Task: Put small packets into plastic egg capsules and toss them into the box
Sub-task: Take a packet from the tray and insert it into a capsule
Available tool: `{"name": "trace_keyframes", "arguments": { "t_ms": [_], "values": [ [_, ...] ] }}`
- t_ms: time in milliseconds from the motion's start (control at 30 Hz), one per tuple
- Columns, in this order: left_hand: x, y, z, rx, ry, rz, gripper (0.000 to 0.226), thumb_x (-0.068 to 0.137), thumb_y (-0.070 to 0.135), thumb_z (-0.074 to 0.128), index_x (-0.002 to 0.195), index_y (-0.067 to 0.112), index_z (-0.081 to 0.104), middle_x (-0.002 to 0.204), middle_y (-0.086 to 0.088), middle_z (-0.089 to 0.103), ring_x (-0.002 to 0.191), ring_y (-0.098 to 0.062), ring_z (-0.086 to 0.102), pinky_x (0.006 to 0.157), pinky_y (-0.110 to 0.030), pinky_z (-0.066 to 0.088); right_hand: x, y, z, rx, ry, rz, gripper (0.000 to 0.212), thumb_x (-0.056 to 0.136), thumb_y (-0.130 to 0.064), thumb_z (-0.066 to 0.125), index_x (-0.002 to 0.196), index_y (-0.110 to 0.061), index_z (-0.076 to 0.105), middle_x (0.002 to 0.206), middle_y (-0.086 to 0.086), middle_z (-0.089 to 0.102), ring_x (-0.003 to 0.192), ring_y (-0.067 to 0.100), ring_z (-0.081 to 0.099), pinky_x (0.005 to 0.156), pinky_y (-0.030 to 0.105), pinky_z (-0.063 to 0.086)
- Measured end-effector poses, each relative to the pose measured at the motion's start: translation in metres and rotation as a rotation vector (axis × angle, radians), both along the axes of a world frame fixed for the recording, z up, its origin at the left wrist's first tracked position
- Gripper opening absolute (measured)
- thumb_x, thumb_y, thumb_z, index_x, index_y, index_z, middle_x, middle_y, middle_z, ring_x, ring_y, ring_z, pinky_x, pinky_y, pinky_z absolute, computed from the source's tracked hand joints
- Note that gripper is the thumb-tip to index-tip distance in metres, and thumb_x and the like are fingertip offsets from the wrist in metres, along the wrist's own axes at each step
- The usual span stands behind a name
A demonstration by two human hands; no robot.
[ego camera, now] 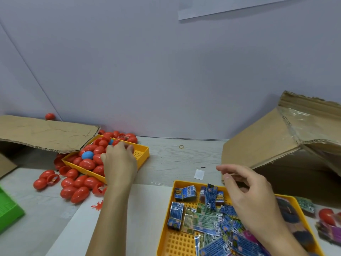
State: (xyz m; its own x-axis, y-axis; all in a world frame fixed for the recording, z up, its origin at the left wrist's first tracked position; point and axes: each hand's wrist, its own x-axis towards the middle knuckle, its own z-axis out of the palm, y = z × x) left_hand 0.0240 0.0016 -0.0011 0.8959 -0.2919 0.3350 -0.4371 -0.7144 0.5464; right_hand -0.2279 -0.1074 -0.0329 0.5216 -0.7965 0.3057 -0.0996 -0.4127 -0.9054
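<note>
A yellow tray [143, 154] at the left holds several red egg capsules [86, 164] and a blue capsule [87, 155]. My left hand [120, 161] lies palm down on that pile, with its fingertips curled among the capsules; what it holds is hidden. A second yellow tray [165, 228] at the front right is full of small blue and green packets [207, 218]. My right hand [251, 198] hovers above these packets with its fingers loosely bent, holding nothing. A cardboard box [267, 143] lies on its side at the right.
More red capsules [77, 189] are scattered on the table left of the tray. A cardboard flap [46, 133] overhangs the back left. A green crate [9, 211] sits at the left edge. A rubber band [181, 146] and a white scrap [199, 174] lie mid-table.
</note>
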Motion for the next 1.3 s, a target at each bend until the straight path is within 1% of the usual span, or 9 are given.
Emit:
{"name": "trace_keyframes", "arguments": {
  "t_ms": [67, 167, 300, 400, 533, 733, 967, 1133, 1300],
  "values": [
    [-0.012, -0.006, 0.014, -0.215, 0.044, -0.138, 0.028, 0.102, 0.025, 0.049, 0.107, 0.006, 0.068, 0.103, -0.012, 0.069, 0.095, -0.027, 0.061, 0.087, -0.041, 0.051, 0.000, 0.001, 0.000, 0.000, -0.013, 0.002, 0.026, 0.092, -0.018, 0.057, 0.094, -0.041, 0.067, 0.095, -0.025, 0.066, 0.093, -0.008, 0.058, 0.068, 0.003, 0.046],
    [-0.048, -0.018, 0.035, -0.442, 0.337, -0.395, 0.025, 0.098, 0.035, 0.054, 0.105, 0.015, 0.066, 0.090, 0.002, 0.069, 0.074, -0.014, 0.068, 0.069, -0.026, 0.056, 0.001, 0.002, 0.002, 0.008, -0.019, 0.014, 0.026, 0.093, -0.018, 0.056, 0.095, -0.042, 0.066, 0.097, -0.029, 0.064, 0.094, -0.007, 0.059, 0.067, 0.007, 0.048],
    [-0.096, -0.041, 0.046, -0.512, 0.717, -0.579, 0.010, 0.091, 0.033, 0.061, 0.095, 0.023, 0.060, 0.094, -0.004, 0.069, 0.069, -0.012, 0.073, 0.075, -0.027, 0.060, 0.001, 0.001, 0.002, 0.045, -0.042, 0.006, 0.025, 0.093, -0.021, 0.055, 0.096, -0.044, 0.065, 0.097, -0.028, 0.065, 0.092, -0.004, 0.062, 0.073, 0.018, 0.051],
    [-0.126, -0.047, 0.037, -0.550, 0.938, -0.642, 0.006, 0.096, 0.020, 0.060, 0.100, 0.017, 0.064, 0.099, -0.014, 0.069, 0.073, -0.025, 0.074, 0.079, -0.032, 0.061, -0.001, 0.001, 0.004, 0.069, -0.074, 0.006, 0.024, 0.093, -0.018, 0.056, 0.101, -0.038, 0.066, 0.095, -0.021, 0.069, 0.091, 0.000, 0.065, 0.076, 0.022, 0.054],
    [-0.148, -0.034, 0.013, -0.732, 1.065, -0.592, 0.020, 0.102, 0.013, 0.049, 0.101, 0.015, 0.069, 0.103, -0.019, 0.066, 0.065, -0.022, 0.068, 0.062, -0.025, 0.057, -0.001, 0.001, 0.005, 0.075, -0.108, 0.009, 0.024, 0.093, -0.014, 0.057, 0.100, -0.034, 0.066, 0.094, -0.017, 0.070, 0.091, 0.000, 0.066, 0.070, 0.016, 0.055],
    [-0.151, -0.028, 0.002, -0.938, 1.280, -0.577, 0.023, 0.098, 0.002, 0.045, 0.105, 0.000, 0.068, 0.079, -0.014, 0.072, 0.068, -0.027, 0.065, 0.066, -0.030, 0.058, 0.000, 0.004, 0.007, 0.083, -0.124, 0.078, 0.022, 0.092, -0.014, 0.059, 0.097, -0.032, 0.071, 0.094, -0.012, 0.072, 0.088, 0.004, 0.068, 0.069, 0.015, 0.054],
    [-0.148, -0.028, -0.003, -0.996, 1.224, -0.638, 0.019, 0.091, -0.001, 0.062, 0.108, 0.003, 0.069, 0.109, -0.027, 0.068, 0.091, -0.035, 0.073, 0.076, -0.033, 0.062, 0.000, 0.005, 0.009, 0.102, -0.178, 0.145, 0.025, 0.090, -0.012, 0.061, 0.103, -0.030, 0.070, 0.098, -0.011, 0.072, 0.094, 0.004, 0.068, 0.072, 0.012, 0.053],
    [-0.146, -0.024, -0.006, -0.853, 0.903, -0.683, 0.027, 0.075, 0.010, 0.082, 0.098, 0.021, 0.072, 0.097, -0.012, 0.073, 0.084, -0.028, 0.075, 0.076, -0.037, 0.062, 0.000, 0.008, 0.010, 0.099, -0.212, 0.267, 0.037, 0.084, -0.020, 0.065, 0.118, -0.035, 0.065, 0.110, -0.012, 0.070, 0.104, 0.008, 0.066, 0.078, 0.018, 0.055],
    [-0.146, -0.023, -0.005, -0.840, 0.860, -0.712, 0.030, 0.071, 0.016, 0.086, 0.096, 0.024, 0.073, 0.098, -0.013, 0.072, 0.083, -0.028, 0.073, 0.070, -0.027, 0.061, 0.002, 0.010, 0.011, 0.083, -0.225, 0.253, 0.040, 0.078, -0.028, 0.066, 0.115, -0.044, 0.066, 0.109, -0.017, 0.071, 0.103, 0.005, 0.066, 0.079, 0.015, 0.054]
  ]
}}
